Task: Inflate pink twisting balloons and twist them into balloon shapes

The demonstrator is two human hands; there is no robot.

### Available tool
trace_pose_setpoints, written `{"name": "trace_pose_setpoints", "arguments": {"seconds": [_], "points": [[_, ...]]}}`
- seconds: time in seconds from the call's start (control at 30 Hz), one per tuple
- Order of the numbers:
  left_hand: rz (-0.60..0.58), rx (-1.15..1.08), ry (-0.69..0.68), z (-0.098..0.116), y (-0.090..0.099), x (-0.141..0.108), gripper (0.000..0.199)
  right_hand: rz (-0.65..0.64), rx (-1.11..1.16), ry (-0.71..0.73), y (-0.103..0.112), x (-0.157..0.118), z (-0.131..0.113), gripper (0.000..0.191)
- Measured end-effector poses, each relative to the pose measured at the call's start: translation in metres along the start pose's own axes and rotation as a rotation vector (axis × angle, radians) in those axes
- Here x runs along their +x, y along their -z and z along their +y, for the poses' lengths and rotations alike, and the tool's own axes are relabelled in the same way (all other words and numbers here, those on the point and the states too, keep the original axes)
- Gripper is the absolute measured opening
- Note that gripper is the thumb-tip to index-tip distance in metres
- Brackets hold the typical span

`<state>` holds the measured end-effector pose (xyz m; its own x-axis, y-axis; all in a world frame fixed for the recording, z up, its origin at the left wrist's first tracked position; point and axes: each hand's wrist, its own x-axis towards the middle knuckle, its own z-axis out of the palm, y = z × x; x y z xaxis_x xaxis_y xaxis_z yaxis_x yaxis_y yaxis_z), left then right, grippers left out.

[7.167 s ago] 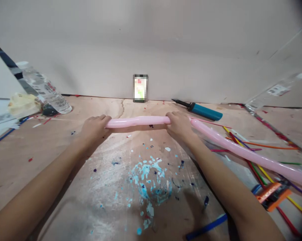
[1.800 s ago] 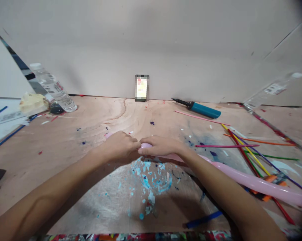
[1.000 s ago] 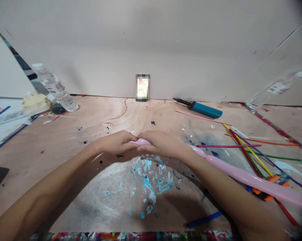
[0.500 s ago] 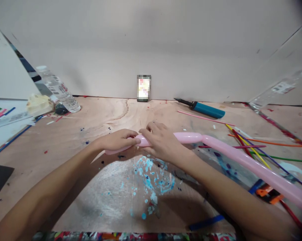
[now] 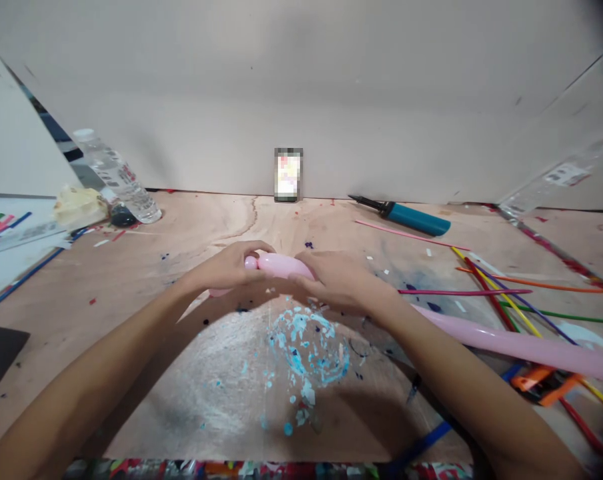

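A long pink balloon (image 5: 284, 265) stretches between my two hands above the middle of the table. My left hand (image 5: 231, 267) is wrapped round its left part, beside a small round bubble pinched off from the longer section. On the right, my right hand (image 5: 331, 277) grips the other end of that section. Past my right wrist the balloon runs on to the right edge of the view, partly behind my forearm. A short pink end shows below my left hand.
A phone (image 5: 288, 175) leans on the back wall. Right of it lies a blue pump (image 5: 415, 219). Uninflated balloons (image 5: 514, 303) and an orange-black object (image 5: 546, 385) are at the right. A water bottle (image 5: 124, 180) leans at the back left.
My right hand has moved right, away from my left, exposing the balloon between them. A small bubble now shows by my left fingers. The balloon's right part has swung lower beside my forearm.
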<state>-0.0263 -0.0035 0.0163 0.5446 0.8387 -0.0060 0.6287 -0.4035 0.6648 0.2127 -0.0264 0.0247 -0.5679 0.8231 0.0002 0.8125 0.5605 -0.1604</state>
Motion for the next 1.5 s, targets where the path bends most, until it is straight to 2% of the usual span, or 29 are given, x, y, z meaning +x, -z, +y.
{"name": "trace_pose_setpoints", "arguments": {"seconds": [0.07, 0.2, 0.37, 0.47, 0.57, 0.67, 0.77, 0.83, 0.97, 1.03, 1.07, 1.17, 1.27, 1.37, 1.5], "points": [[0.003, 0.01, 0.019, -0.001, 0.002, 0.0, 0.046, -0.009, 0.021, 0.008, 0.002, 0.0, 0.001, 0.042], [-0.052, 0.027, 0.052, 0.002, 0.004, -0.001, 0.045, 0.103, -0.034, -0.029, 0.0, 0.004, 0.003, 0.035], [0.066, 0.028, -0.004, 0.005, 0.006, -0.001, 0.048, 0.069, 0.062, -0.025, -0.005, 0.004, 0.008, 0.063], [0.063, 0.008, -0.006, 0.005, 0.009, -0.002, 0.046, 0.047, 0.112, 0.036, -0.003, 0.003, 0.008, 0.044], [0.047, -0.001, 0.021, 0.006, 0.009, -0.002, 0.045, 0.131, 0.072, 0.061, 0.0, 0.003, 0.005, 0.029], [-0.018, 0.007, 0.041, 0.007, 0.009, -0.003, 0.042, 0.217, 0.0, 0.025, 0.0, 0.004, 0.002, 0.03], [-0.001, -0.041, 0.07, 0.004, 0.01, -0.003, 0.038, 0.174, 0.025, -0.007, -0.001, 0.003, 0.001, 0.042], [0.086, -0.181, 0.05, 0.002, 0.01, -0.003, 0.041, 0.12, 0.112, -0.014, 0.001, 0.002, 0.001, 0.047], [0.27, -0.717, -0.008, 0.001, 0.003, -0.002, 0.059, 0.1, 0.342, -0.067, 0.01, 0.0, -0.004, 0.038], [0.27, -0.956, 0.004, 0.007, -0.006, -0.002, 0.057, 0.114, 0.492, -0.07, 0.013, -0.002, -0.013, 0.036], [0.225, -1.044, 0.008, 0.01, -0.011, -0.003, 0.057, 0.107, 0.588, -0.058, 0.013, -0.002, -0.018, 0.036], [0.045, -1.235, -0.056, 0.022, -0.023, -0.006, 0.067, -0.017, 1.0, -0.011, 0.003, -0.002, -0.037, 0.037], [-0.013, -1.359, -0.141, 0.028, -0.028, -0.011, 0.073, -0.184, 1.432, -0.021, -0.012, 0.001, -0.049, 0.034], [0.028, -1.415, -0.121, 0.03, -0.026, -0.013, 0.065, -0.349, 1.637, -0.001, -0.021, 0.005, -0.046, 0.04], [0.169, -1.368, -0.113, 0.033, -0.019, -0.013, 0.06, -0.656, 1.838, 0.018, -0.021, 0.008, -0.032, 0.054]]}}
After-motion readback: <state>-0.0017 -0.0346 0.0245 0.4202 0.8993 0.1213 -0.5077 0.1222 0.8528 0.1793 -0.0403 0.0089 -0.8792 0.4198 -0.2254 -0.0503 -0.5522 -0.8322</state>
